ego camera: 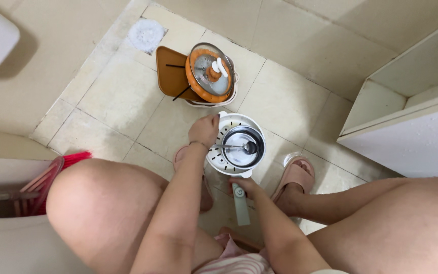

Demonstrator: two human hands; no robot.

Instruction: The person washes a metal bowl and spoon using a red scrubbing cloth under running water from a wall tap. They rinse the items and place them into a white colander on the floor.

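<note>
The left hand [204,130] grips the rim of the white electric pot [229,165] on the floor; the right hand [244,186] closes around its grey-green handle [241,205].

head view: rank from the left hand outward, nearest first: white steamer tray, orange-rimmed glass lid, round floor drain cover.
From the left hand:
1. White steamer tray, touching it, fingers on its left rim.
2. Orange-rimmed glass lid, farther up the floor, on the white pot beside the brown board.
3. Round floor drain cover, farthest, up and to the left on the tiles.
</note>
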